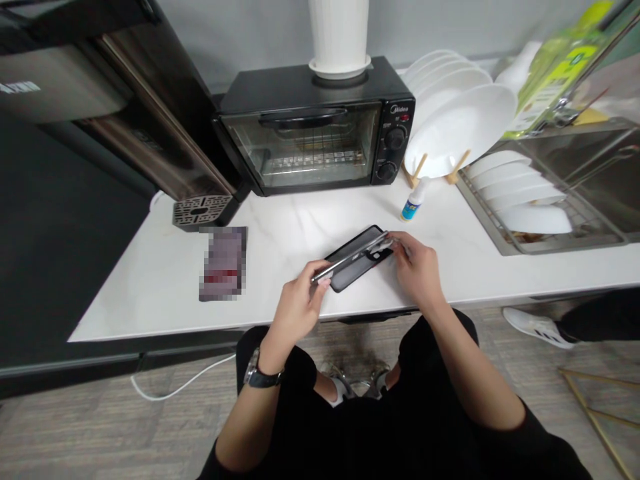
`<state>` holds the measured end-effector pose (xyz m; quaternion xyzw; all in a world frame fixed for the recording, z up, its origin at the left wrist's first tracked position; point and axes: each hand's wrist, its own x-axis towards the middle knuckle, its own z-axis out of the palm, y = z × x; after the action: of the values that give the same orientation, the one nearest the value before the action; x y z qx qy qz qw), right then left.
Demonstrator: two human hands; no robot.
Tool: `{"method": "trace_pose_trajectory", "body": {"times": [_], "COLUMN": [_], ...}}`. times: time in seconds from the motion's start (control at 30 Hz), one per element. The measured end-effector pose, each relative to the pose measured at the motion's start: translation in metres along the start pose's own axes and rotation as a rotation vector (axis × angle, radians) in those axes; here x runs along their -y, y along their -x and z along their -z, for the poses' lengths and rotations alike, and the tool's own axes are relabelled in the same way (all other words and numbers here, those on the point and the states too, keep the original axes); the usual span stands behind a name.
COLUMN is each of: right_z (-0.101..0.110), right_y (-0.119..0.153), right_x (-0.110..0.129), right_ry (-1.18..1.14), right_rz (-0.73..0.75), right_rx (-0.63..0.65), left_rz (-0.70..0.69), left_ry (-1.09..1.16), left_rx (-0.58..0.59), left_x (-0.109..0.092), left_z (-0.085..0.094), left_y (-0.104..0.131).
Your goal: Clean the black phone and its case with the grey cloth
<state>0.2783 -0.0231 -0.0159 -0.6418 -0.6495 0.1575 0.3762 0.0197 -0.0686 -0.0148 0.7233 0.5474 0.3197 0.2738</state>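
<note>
A slim smartphone [353,257] is tilted on edge between my hands, just above the counter. My left hand [299,300] pinches its near left end, with a watch on that wrist. At the far right end, my right hand [416,267] is closed on the phone near its camera bumps. Beneath it a dark-rimmed phone case [350,272] lies on the counter, inside facing up, with a camera cutout at its right end. A small white bottle with a blue label [413,203] stands behind my right hand.
The white counter [165,300] carries a black toaster oven [310,133], a coffee machine [150,120] and a blurred dark packet [223,263] at left. White plates [455,127] stand in a wooden rack beside the sink [550,247]. Another person's shoe [537,327] is at lower right.
</note>
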Motion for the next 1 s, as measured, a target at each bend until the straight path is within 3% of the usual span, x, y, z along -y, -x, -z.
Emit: {"method": "trace_pose_trajectory", "body": {"times": [0.1,0.17,0.33,0.47,0.53,0.6,0.73,0.8,0.87,1.0], "right_z": [-0.001,-0.004,-0.025,-0.040,-0.039,-0.031,-0.014,-0.014,-0.021,-0.037], "right_y": [0.003,0.003,0.017,0.047,0.051,0.040,0.002,-0.003,0.009,0.046], "right_x": [0.006,0.012,0.039,0.068,0.070,0.059,0.026,0.022,0.032,0.062], "right_ry": [-0.166,-0.219,-0.191,-0.021,0.023,0.053,0.120,0.144,0.150,0.146], "right_rz": [-0.012,0.058,0.369,0.780,0.934,0.902,0.549,0.471,0.538,0.854], "right_rx": [-0.275,-0.367,-0.143,0.095,0.140,0.105,0.000,-0.012,0.036,0.181], "left_rz": [-0.048,-0.077,-0.186,-0.247,-0.264,-0.260,-0.226,-0.220,-0.226,-0.259], "left_ry": [-0.087,-0.151,-0.307,-0.480,-0.501,-0.470,-0.347,-0.337,-0.377,-0.472], "left_rx": [-0.007,-0.008,-0.029,-0.084,-0.078,-0.076,-0.084,-0.089,-0.102,-0.105], "left_x": [-0.003,-0.005,-0.001,0.010,0.013,0.012,0.001,-0.002,-0.002,0.005], "left_z": [-0.002,-0.004,-0.009,-0.014,-0.015,-0.015,-0.013,-0.012,-0.013,-0.016], "left_y": [0.000,0.001,0.005,0.007,0.007,0.007,0.006,0.006,0.006,0.007]}}
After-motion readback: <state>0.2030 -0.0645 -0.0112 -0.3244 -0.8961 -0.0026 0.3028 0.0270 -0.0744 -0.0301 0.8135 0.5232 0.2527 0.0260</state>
